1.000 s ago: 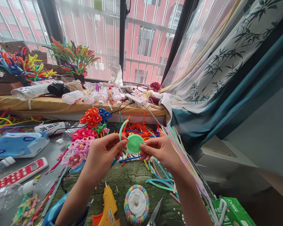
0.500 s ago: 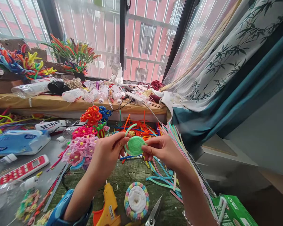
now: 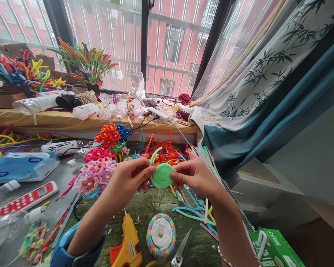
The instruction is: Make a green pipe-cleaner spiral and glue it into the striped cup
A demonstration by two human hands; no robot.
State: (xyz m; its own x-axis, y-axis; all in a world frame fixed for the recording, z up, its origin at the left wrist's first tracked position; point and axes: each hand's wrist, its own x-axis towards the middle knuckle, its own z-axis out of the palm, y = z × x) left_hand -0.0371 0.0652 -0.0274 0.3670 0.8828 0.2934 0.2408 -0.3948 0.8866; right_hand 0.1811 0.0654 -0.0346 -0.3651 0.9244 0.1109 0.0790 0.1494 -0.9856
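Green coiled disc (image 3: 161, 176), left hand (image 3: 134, 175) pinching its left edge, right hand (image 3: 197, 175) pinching its right edge

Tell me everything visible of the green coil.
The green coil is a flat, round, tight spiral of what looks like fuzzy strip. One loose end rises at its upper left. It is held above the table, face toward the camera, the left hand at its left edge, the right hand at its right.

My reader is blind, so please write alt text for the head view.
Left hand and right hand hold a flat green coil above a cluttered table. Nearer lie a yellow glue gun, a round pastel-rimmed piece and scissors.
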